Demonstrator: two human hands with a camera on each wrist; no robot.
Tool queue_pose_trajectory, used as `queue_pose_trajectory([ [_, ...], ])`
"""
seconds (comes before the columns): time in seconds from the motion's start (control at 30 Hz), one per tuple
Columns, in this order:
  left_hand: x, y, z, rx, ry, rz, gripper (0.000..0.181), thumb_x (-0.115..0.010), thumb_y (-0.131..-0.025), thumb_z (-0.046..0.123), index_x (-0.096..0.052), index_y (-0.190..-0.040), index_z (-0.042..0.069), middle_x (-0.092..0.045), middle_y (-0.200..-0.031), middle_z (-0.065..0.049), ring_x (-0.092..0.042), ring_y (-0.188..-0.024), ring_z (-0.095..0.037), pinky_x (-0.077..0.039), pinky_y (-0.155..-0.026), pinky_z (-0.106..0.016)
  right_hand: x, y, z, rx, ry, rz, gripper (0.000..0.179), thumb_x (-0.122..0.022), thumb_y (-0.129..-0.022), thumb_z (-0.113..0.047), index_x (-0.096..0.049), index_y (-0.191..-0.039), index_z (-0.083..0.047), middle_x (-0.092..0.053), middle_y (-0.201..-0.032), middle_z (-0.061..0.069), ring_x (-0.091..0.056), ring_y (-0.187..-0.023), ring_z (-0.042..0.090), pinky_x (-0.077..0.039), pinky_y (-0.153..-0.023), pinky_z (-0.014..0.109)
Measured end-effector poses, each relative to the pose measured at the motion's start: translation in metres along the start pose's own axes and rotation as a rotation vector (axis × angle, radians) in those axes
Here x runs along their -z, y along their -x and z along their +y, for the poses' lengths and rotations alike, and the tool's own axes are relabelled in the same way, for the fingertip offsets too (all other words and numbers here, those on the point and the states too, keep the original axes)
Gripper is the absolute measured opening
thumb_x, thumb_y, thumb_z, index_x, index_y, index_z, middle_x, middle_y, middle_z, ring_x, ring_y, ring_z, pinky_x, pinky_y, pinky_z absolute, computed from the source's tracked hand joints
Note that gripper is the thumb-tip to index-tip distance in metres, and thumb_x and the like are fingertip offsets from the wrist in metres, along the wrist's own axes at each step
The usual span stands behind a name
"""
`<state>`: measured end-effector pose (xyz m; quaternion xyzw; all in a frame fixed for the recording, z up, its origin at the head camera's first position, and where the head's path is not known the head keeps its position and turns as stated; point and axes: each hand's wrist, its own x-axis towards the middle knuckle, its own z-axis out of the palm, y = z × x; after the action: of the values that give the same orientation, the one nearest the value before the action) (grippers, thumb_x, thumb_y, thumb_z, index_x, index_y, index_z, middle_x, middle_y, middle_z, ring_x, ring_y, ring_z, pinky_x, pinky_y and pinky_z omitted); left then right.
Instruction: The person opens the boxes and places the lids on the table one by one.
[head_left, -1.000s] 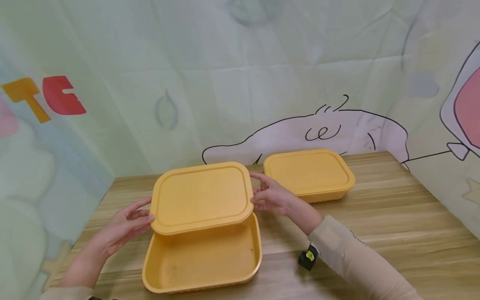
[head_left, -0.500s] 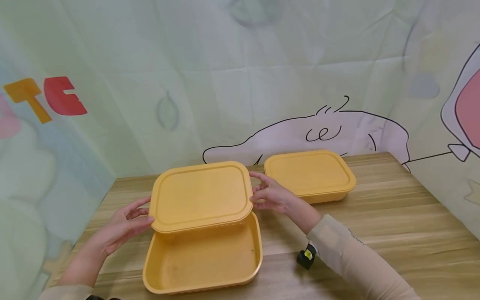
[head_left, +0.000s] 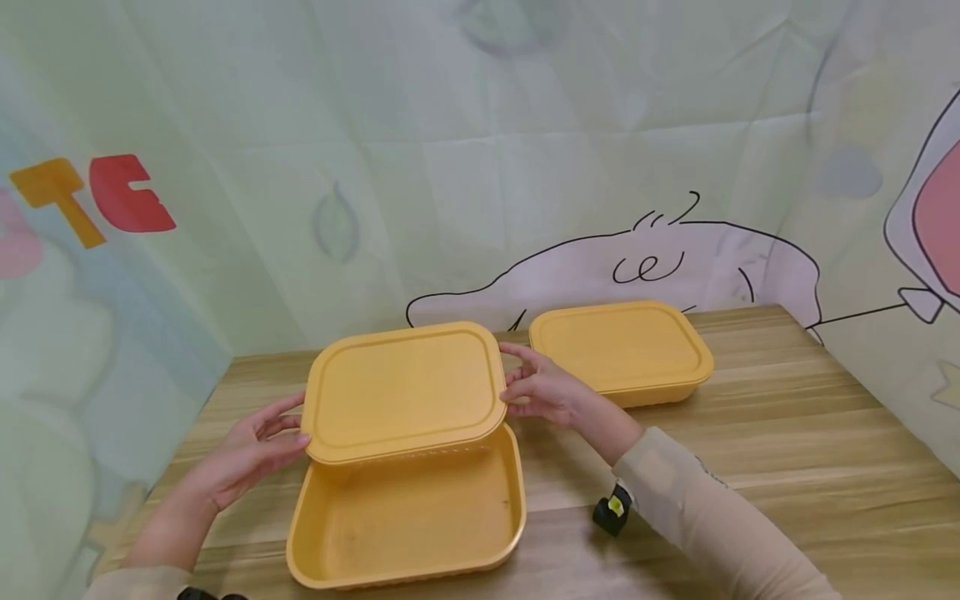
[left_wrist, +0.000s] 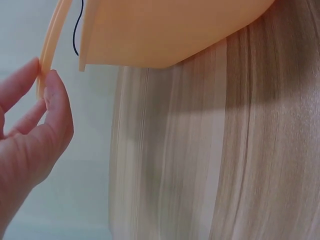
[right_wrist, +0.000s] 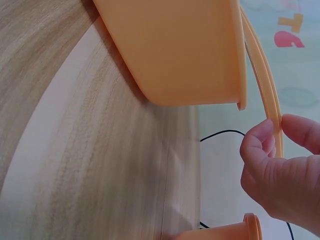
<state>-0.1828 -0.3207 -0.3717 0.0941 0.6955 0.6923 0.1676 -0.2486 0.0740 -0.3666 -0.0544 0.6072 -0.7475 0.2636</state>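
Note:
Both hands hold a yellow rectangular lid by its short edges, over the back part of a yellow box whose inside shows at the front. My left hand pinches the lid's left edge between thumb and fingers, as the left wrist view of the hand confirms. On the opposite edge my right hand pinches likewise. In the right wrist view the lid stands apart from the box rim near the hand, at a slant to it.
A second yellow box with its lid on stands at the back right of the wooden table. A printed curtain hangs behind the table. A small black device is by the right sleeve.
Hardly anything moves. The lid stays held over the back of the box in both hands, with only a very slight shift.

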Motion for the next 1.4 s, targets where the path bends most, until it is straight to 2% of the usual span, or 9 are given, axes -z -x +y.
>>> queue_pose_trajectory([
  [0.33, -0.004, -0.003, 0.001, 0.015, -0.009, 0.055, 0.043, -0.058, -0.089, -0.001, -0.047, -0.119, 0.027, -0.052, -0.109, -0.002, -0.06, -0.094, -0.012, -0.051, -0.084, -0.028, 0.002, -0.004, -0.001, -0.006, 0.01, 0.021, 0.077, -0.054, -0.08, 0.018, -0.028, -0.145, -0.013, -0.046, -0.086, 0.007, -0.05, -0.069, 0.017, -0.049, -0.062, 0.027],
  [0.43, -0.005, -0.004, 0.002, 0.023, -0.02, 0.073, 0.047, -0.057, -0.089, -0.001, -0.041, -0.129, 0.017, -0.052, -0.109, -0.001, -0.06, -0.094, -0.011, -0.051, -0.084, -0.027, 0.003, -0.005, -0.001, -0.008, 0.011, 0.028, 0.075, -0.054, -0.08, 0.018, -0.029, -0.144, -0.012, -0.046, -0.086, 0.007, -0.05, -0.07, 0.018, -0.049, -0.063, 0.027],
  [0.57, -0.005, -0.006, 0.003, 0.032, -0.042, 0.094, 0.06, -0.057, -0.09, -0.001, -0.025, -0.141, 0.0, -0.05, -0.11, -0.001, -0.059, -0.093, -0.01, -0.051, -0.083, -0.026, 0.003, -0.007, -0.001, -0.011, 0.019, 0.043, 0.073, -0.054, -0.08, 0.018, -0.031, -0.143, -0.012, -0.046, -0.086, 0.007, -0.05, -0.071, 0.018, -0.049, -0.065, 0.028],
  [0.63, -0.006, -0.006, 0.004, 0.035, -0.049, 0.104, 0.058, -0.057, -0.09, 0.0, -0.028, -0.14, 0.002, -0.05, -0.11, 0.0, -0.059, -0.093, -0.01, -0.051, -0.083, -0.027, 0.003, -0.007, -0.001, -0.01, 0.023, 0.049, 0.073, -0.054, -0.08, 0.018, -0.031, -0.142, -0.011, -0.046, -0.087, 0.007, -0.05, -0.071, 0.018, -0.049, -0.066, 0.028],
  [0.73, -0.007, -0.006, 0.004, 0.027, -0.047, 0.109, 0.047, -0.058, -0.089, 0.001, -0.041, -0.131, 0.014, -0.051, -0.11, 0.0, -0.06, -0.093, -0.01, -0.051, -0.084, -0.027, 0.002, -0.007, -0.001, -0.005, 0.031, 0.057, 0.071, -0.054, -0.08, 0.018, -0.032, -0.142, -0.01, -0.046, -0.086, 0.007, -0.05, -0.072, 0.017, -0.049, -0.068, 0.029],
  [1.03, -0.007, -0.007, 0.002, -0.014, -0.025, 0.104, 0.039, -0.058, -0.09, 0.0, -0.051, -0.117, 0.027, -0.053, -0.108, 0.001, -0.06, -0.093, -0.01, -0.052, -0.082, -0.025, 0.002, -0.011, 0.0, 0.012, 0.043, 0.068, 0.07, -0.054, -0.08, 0.018, -0.031, -0.141, -0.008, -0.045, -0.085, 0.007, -0.049, -0.069, 0.017, -0.048, -0.063, 0.028],
  [1.27, -0.004, -0.007, 0.001, -0.035, -0.03, 0.081, 0.041, -0.056, -0.09, -0.002, -0.05, -0.118, 0.028, -0.054, -0.107, 0.001, -0.06, -0.093, -0.009, -0.051, -0.082, -0.024, 0.001, -0.013, 0.0, 0.007, 0.056, 0.079, 0.069, -0.055, -0.08, 0.017, -0.033, -0.14, -0.007, -0.046, -0.086, 0.007, -0.049, -0.069, 0.018, -0.049, -0.063, 0.028],
  [1.4, -0.003, -0.007, 0.002, -0.03, -0.054, 0.07, 0.045, -0.056, -0.09, -0.002, -0.047, -0.126, 0.023, -0.053, -0.109, 0.001, -0.06, -0.095, -0.009, -0.051, -0.083, -0.026, 0.001, -0.016, 0.001, 0.002, 0.065, 0.093, 0.067, -0.056, -0.08, 0.017, -0.034, -0.139, -0.007, -0.046, -0.088, 0.007, -0.05, -0.071, 0.018, -0.05, -0.064, 0.028],
])
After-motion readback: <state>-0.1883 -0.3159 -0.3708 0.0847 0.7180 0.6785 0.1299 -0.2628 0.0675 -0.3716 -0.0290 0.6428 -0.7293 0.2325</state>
